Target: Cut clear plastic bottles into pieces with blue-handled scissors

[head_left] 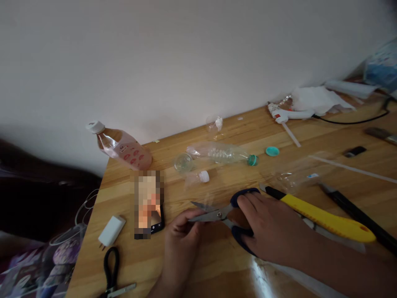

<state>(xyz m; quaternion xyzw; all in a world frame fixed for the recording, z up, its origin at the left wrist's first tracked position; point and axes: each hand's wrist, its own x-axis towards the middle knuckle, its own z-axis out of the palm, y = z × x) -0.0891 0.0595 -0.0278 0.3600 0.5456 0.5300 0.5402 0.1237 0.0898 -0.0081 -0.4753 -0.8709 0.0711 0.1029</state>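
A pair of scissors (219,215) with dark blue handles is in my right hand (273,221), the fingers and thumb through the loops. Its blades stand apart and point left. Close by, my left hand (181,240) is closed in a pinch beside the lower blade; what lies between its fingers is too small or see-through to make out. A faint clear strip shows at the upper blade. Behind the blades lie a small clear piece with a white cap (204,176), a clear plastic bottle (223,153) on its side and a round clear plastic piece (183,163).
A pink-labelled bottle (133,151) stands at back left, near a phone (158,221) and white charger (112,229). Rightward are a yellow utility knife (328,217), a black knife (356,211), a teal cap (272,151) and a corded glue gun (290,115). The table edge runs along the left.
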